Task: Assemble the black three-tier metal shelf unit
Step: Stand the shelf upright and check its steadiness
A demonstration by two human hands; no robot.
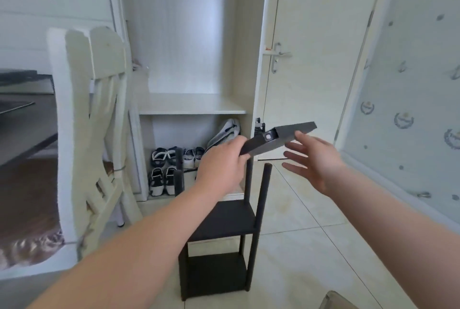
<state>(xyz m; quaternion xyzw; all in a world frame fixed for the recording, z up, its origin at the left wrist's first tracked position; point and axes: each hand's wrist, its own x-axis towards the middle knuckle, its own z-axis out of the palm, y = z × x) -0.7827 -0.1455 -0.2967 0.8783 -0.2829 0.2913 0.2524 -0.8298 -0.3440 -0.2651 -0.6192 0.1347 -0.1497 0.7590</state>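
A black shelf unit (224, 219) stands on the tiled floor below my arms, with two flat tiers fitted and four bare black posts (263, 194) rising above the upper one. My left hand (221, 167) is shut on the near end of a third black shelf panel (278, 138), held tilted in the air above the posts, its underside and a corner socket showing. My right hand (316, 162) is open, fingers spread, just beneath the panel's right end; I cannot tell if it touches.
A cream wooden chair (92, 119) stands close on the left beside a dark table (22, 119). Straight ahead is an open white wardrobe (191, 107) with several shoes (164, 167) at its bottom. A closed door (316, 47) and a patterned wall (408, 97) lie to the right.
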